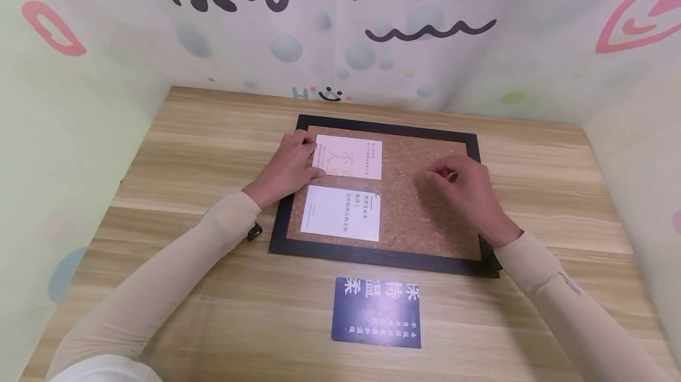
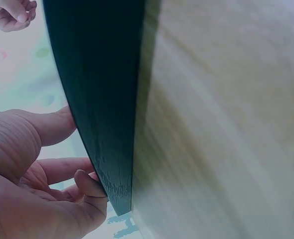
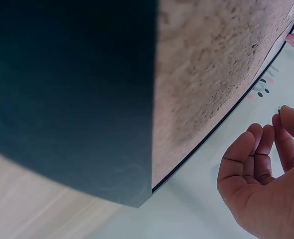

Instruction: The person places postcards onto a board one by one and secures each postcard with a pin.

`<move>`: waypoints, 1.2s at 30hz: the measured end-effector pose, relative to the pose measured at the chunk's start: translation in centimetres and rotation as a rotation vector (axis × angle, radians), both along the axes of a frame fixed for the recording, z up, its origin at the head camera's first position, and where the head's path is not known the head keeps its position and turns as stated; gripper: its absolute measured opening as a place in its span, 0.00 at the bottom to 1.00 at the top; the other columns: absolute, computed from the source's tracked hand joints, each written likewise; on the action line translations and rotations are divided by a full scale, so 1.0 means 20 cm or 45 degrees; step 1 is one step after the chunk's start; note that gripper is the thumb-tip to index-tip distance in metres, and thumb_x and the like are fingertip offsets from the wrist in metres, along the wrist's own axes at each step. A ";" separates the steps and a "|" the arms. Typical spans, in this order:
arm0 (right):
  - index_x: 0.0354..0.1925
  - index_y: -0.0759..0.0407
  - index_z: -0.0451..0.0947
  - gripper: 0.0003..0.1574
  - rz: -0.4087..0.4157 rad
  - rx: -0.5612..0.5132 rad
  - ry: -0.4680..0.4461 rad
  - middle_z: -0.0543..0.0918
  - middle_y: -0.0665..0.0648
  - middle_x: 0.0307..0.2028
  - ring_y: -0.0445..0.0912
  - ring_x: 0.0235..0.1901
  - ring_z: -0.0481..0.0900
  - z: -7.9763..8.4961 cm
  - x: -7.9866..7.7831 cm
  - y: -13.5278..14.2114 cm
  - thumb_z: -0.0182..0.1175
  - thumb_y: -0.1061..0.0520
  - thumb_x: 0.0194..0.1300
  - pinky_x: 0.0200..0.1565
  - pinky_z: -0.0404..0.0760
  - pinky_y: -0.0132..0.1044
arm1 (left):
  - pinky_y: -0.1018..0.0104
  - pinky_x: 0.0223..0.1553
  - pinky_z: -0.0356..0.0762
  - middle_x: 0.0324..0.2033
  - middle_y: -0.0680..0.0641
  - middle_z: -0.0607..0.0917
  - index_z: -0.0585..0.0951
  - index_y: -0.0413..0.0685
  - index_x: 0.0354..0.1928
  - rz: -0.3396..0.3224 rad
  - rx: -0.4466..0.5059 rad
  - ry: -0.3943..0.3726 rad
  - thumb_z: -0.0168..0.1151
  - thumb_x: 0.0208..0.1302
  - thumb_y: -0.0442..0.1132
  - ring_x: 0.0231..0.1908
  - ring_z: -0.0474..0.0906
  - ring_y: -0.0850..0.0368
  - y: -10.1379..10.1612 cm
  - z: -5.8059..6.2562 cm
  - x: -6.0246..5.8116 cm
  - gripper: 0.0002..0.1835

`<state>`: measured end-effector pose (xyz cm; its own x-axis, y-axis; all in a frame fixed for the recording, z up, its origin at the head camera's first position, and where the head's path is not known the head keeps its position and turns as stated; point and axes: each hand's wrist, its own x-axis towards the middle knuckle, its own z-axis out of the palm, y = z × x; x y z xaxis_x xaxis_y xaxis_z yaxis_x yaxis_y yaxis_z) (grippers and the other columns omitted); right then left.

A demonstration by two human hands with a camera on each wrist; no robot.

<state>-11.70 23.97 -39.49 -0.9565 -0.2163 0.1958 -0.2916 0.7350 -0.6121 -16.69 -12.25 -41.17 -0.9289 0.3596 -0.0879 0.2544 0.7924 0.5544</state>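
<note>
Head cam: upper card (image 1: 353,157), L edge at L grip (image 1: 289,164).

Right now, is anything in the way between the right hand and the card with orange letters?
Nothing visible: in the head view, only bare cork shows between the right hand and the orange-lettered card. The left hand is at the card's opposite edge.

Downward head view, close wrist views, shared corkboard (image 1: 409,231)
</note>
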 end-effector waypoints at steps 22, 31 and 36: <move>0.47 0.63 0.91 0.05 0.010 0.013 -0.078 0.91 0.61 0.42 0.52 0.40 0.82 0.03 -0.09 -0.12 0.72 0.64 0.74 0.42 0.81 0.43 | 0.49 0.68 0.70 0.73 0.35 0.72 0.84 0.28 0.65 -0.017 -0.014 0.020 0.77 0.72 0.39 0.68 0.65 0.38 0.00 0.00 0.00 0.27; 0.48 0.64 0.91 0.06 0.034 0.014 -0.083 0.91 0.62 0.43 0.54 0.40 0.83 0.03 -0.13 -0.17 0.71 0.65 0.75 0.44 0.83 0.47 | 0.49 0.68 0.71 0.72 0.35 0.73 0.84 0.28 0.64 -0.022 -0.021 0.036 0.78 0.71 0.40 0.67 0.65 0.39 -0.01 -0.01 -0.01 0.27; 0.48 0.63 0.91 0.06 0.016 0.052 -0.066 0.91 0.63 0.43 0.55 0.40 0.83 0.03 -0.15 -0.19 0.72 0.62 0.75 0.42 0.83 0.47 | 0.50 0.67 0.71 0.73 0.35 0.72 0.84 0.28 0.63 -0.023 -0.021 0.034 0.78 0.72 0.40 0.67 0.65 0.39 -0.01 -0.01 -0.01 0.27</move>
<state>-14.76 20.14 -38.79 -0.9623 -0.2349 0.1370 -0.2694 0.7562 -0.5962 -16.82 -12.44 -41.38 -0.9245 0.3750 -0.0691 0.2832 0.7967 0.5339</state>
